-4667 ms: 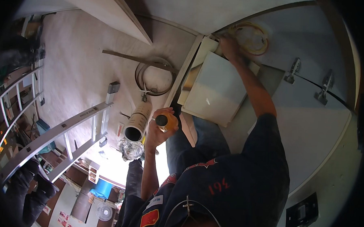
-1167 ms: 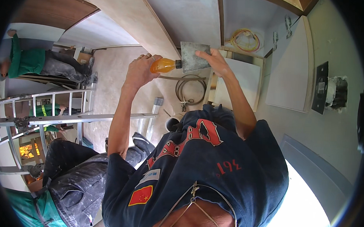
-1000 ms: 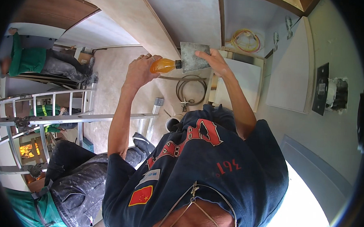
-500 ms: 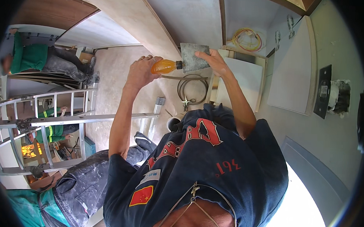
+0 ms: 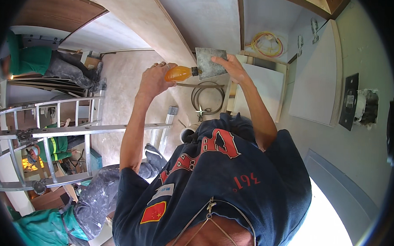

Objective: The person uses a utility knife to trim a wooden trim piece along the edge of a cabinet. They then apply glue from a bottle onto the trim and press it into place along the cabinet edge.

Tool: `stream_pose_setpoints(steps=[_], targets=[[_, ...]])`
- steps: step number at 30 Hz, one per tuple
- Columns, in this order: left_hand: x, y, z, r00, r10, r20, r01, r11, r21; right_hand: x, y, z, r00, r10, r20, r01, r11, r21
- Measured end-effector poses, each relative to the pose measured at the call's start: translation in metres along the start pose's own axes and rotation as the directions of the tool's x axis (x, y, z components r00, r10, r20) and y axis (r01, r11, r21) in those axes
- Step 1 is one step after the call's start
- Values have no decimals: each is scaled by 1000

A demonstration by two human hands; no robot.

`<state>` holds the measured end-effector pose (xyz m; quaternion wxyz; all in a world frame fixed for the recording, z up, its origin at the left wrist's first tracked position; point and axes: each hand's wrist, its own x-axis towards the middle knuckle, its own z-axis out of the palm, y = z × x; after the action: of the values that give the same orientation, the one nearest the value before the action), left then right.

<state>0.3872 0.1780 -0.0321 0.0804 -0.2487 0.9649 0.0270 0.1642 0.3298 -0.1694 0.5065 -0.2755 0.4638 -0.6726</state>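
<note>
My left hand (image 5: 156,79) is closed around the orange handle (image 5: 178,73) of a trowel held out in front of me. Its flat grey metal blade (image 5: 207,62) points to the right. My right hand (image 5: 229,68) rests on the blade's right edge, with fingers and thumb pinching it. Both arms reach forward from my navy shirt (image 5: 216,181). Beyond the trowel stands a beige wooden panel (image 5: 144,19).
An aluminium ladder (image 5: 64,130) lies at the left. People in green and grey work clothes (image 5: 54,68) are around it. A cable coil (image 5: 207,97) lies on the floor and yellow cable (image 5: 265,43) further off. White panels (image 5: 315,80) and an open wall socket box (image 5: 360,106) are at the right.
Since the oldest frame the view has swung and my right hand has come off the white panel onto the trowel blade. Over the last second both hands stay put; a person at lower left shifts.
</note>
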Motion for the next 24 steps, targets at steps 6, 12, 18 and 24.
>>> stream_pose_setpoints(steps=[6,12,18,24], targets=[[-3,3,5,996,-46,78,56,989,-135,5,7,-5,992,130,7,-130,987,90],[-6,3,19,971,-85,225,149,946,-288,10,17,-12,959,279,45,-283,944,171],[-13,10,40,985,-88,151,144,895,-421,19,33,-16,955,280,99,-295,927,231],[-17,13,87,995,-91,47,101,801,-590,17,38,-20,951,303,58,-308,937,164]])
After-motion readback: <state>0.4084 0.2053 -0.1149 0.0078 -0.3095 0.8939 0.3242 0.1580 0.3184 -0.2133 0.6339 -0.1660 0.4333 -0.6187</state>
